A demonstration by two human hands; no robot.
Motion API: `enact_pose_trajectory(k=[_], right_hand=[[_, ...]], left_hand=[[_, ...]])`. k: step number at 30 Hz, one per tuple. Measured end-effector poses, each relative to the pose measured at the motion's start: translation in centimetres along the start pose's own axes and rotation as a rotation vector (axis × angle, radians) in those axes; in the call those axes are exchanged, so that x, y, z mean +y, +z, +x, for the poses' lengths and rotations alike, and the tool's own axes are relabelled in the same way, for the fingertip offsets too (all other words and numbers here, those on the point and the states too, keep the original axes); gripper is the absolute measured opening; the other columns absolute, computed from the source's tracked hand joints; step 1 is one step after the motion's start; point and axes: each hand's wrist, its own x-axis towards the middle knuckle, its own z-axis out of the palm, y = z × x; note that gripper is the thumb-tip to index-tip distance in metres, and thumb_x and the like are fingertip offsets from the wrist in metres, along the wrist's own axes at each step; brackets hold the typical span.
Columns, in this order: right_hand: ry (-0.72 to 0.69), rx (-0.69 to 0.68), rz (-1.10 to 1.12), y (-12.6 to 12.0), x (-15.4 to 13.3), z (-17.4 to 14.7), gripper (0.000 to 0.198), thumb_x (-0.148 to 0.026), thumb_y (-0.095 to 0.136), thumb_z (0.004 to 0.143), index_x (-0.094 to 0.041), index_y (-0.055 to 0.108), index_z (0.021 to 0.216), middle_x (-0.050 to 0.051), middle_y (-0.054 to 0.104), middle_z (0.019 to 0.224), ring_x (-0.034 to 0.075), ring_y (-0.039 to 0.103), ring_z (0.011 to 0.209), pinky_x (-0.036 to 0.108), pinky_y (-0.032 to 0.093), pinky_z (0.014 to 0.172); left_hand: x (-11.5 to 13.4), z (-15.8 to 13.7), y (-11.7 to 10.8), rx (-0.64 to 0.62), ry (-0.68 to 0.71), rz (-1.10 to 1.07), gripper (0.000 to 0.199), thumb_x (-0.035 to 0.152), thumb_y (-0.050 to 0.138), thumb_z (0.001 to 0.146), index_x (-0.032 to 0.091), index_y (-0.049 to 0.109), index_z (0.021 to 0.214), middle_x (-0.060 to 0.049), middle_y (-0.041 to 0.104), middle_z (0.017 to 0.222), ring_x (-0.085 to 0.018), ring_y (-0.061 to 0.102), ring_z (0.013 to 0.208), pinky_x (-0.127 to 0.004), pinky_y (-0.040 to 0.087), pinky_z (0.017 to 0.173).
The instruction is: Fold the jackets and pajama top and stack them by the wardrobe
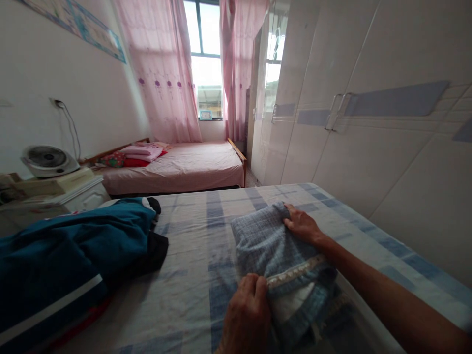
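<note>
A blue-grey garment with a pale lace-like trim lies partly folded on the bed with the checked sheet. My left hand is closed on its near left edge, by the end of the trim. At the far right corner, my right hand has its fingers curled over the cloth, gripping the edge. Towards me, the lower part of the garment hangs looser and shows a white patch; its nearest end is dim and hard to make out.
Dark teal and black clothes are heaped on the bed's left side. A fan stands on a cabinet at the left. Beyond is a second bed with folded pink bedding. A white wardrobe lines the right side.
</note>
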Motion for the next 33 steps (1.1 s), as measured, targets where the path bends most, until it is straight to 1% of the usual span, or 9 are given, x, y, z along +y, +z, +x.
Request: enact_pose_trajectory(k=[3, 6, 9, 15, 19, 23, 28, 31, 33], right_hand=[[-0.029, 0.082, -0.062, -0.7, -1.7, -0.8, 0.052, -0.022, 0.043, 0.083, -0.01, 0.041, 0.133, 0.018, 0.059, 0.118, 0.029, 0.055, 0.107, 0.041, 0.041, 0.088], [-0.303, 0.15, -0.042, -1.6, -4.3, -1.1, 0.049, -0.032, 0.038, 0.089, -0.02, 0.037, 0.136, 0.011, 0.047, 0.136, 0.026, 0.041, 0.125, 0.042, 0.03, 0.101], [-0.507, -0.043, -0.033, -0.1, -5.6, -0.8, 0.052, -0.05, 0.034, 0.09, -0.029, 0.038, 0.137, 0.003, 0.038, 0.145, 0.025, 0.027, 0.135, 0.046, 0.019, 0.108], [-0.409, -0.183, -0.093, 5.9, -4.7, 0.0, 0.057, -0.051, 0.024, 0.092, -0.021, 0.041, 0.137, 0.009, 0.041, 0.142, 0.027, 0.027, 0.135, 0.049, 0.018, 0.109], [-0.409, -0.117, -0.105, 4.4, -4.7, -0.8, 0.056, -0.051, 0.028, 0.091, -0.021, 0.039, 0.138, 0.009, 0.033, 0.147, 0.026, 0.021, 0.138, 0.048, 0.016, 0.11], [-0.396, 0.116, -0.105, 2.4, -3.1, -2.6, 0.054, -0.048, 0.031, 0.091, -0.024, 0.034, 0.14, 0.006, 0.023, 0.151, 0.025, 0.01, 0.14, 0.051, 0.008, 0.111], [-0.125, -0.035, 0.025, 4.1, 1.4, -4.7, 0.064, -0.048, 0.03, 0.09, -0.012, 0.027, 0.142, 0.012, 0.025, 0.15, 0.025, 0.022, 0.137, 0.047, 0.027, 0.107], [0.047, -0.052, 0.071, 3.9, 3.6, -5.6, 0.081, -0.054, 0.04, 0.083, -0.002, 0.023, 0.142, 0.02, 0.023, 0.149, 0.028, 0.024, 0.137, 0.045, 0.028, 0.107], [0.147, -0.141, 0.156, 3.0, 5.0, -6.2, 0.083, -0.059, 0.047, 0.076, -0.003, 0.035, 0.137, 0.021, 0.038, 0.141, 0.031, 0.034, 0.131, 0.044, 0.031, 0.105]], left_hand=[[0.5, 0.4, 0.5, 0.034, 0.025, 0.023, 0.031, -0.007, 0.04, 0.071, 0.02, 0.048, 0.084, -0.003, 0.056, 0.08, -0.018, 0.056, 0.071, -0.028, 0.052, 0.063], [0.9, 1.0, 0.5, 0.031, 0.027, 0.026, 0.03, -0.008, 0.04, 0.07, 0.02, 0.048, 0.08, -0.002, 0.056, 0.078, -0.017, 0.055, 0.07, -0.026, 0.05, 0.061], [1.4, 1.1, 0.6, 0.061, 0.033, 0.008, 0.029, -0.006, 0.039, 0.072, 0.019, 0.049, 0.082, -0.003, 0.055, 0.077, -0.017, 0.055, 0.07, -0.027, 0.05, 0.061], [2.1, -0.5, 2.1, 0.021, 0.221, 0.197, 0.019, 0.002, 0.045, 0.079, 0.015, 0.055, 0.089, -0.004, 0.058, 0.074, -0.018, 0.057, 0.063, -0.027, 0.049, 0.05], [1.4, 1.2, -0.3, -0.059, 0.304, 0.084, 0.014, 0.006, 0.049, 0.076, 0.017, 0.058, 0.076, -0.004, 0.06, 0.071, -0.017, 0.058, 0.062, -0.027, 0.05, 0.05], [0.1, 3.4, -2.4, -0.08, 0.224, 0.035, 0.038, 0.029, 0.056, 0.082, 0.017, 0.055, 0.118, -0.013, 0.054, 0.127, -0.03, 0.049, 0.118, -0.047, 0.046, 0.094], [-1.6, 3.2, -0.2, -0.329, 0.245, 0.0, 0.069, 0.06, 0.047, 0.081, 0.024, 0.034, 0.139, -0.012, 0.031, 0.148, -0.031, 0.024, 0.137, -0.055, 0.027, 0.107], [-2.2, 2.6, 0.5, -0.332, 0.252, 0.017, 0.07, 0.06, 0.046, 0.083, 0.025, 0.031, 0.141, -0.012, 0.027, 0.149, -0.03, 0.021, 0.137, -0.054, 0.026, 0.108], [-2.8, 2.4, 0.4, -0.306, 0.297, 0.031, 0.068, 0.058, 0.047, 0.083, 0.026, 0.031, 0.141, -0.012, 0.028, 0.149, -0.029, 0.023, 0.137, -0.053, 0.028, 0.107]])
